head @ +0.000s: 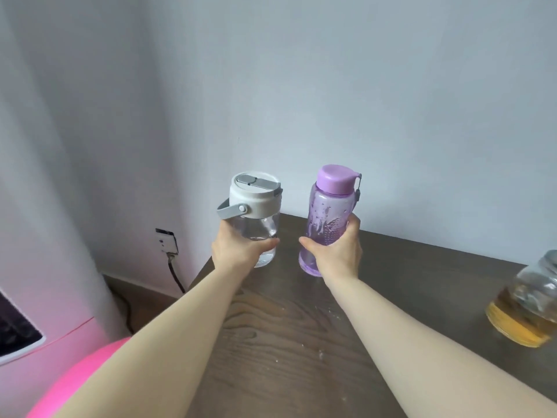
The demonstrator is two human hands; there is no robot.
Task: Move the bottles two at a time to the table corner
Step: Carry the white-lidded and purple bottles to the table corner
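My left hand [238,245] wraps the clear bottle [256,218], right hand [334,251] the purple bottle [328,218], over the counter [286,342] corner; risk: wet plastic slipping, bottles knocking together.

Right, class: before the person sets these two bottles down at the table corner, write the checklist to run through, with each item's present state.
1. Left hand wrapped around the clear bottle with white lid and grey handle: ok.
2. Right hand wrapped around the translucent purple plastic bottle: ok.
3. Both bottles upright: ok, the purple one tilts only slightly.
4. Lids shut: look shut; tightness cannot tell.
5. Dark wooden table corner beneath the bottles free of objects: ok.
6. Glass jar of amber liquid stands well apart at the right: ok.
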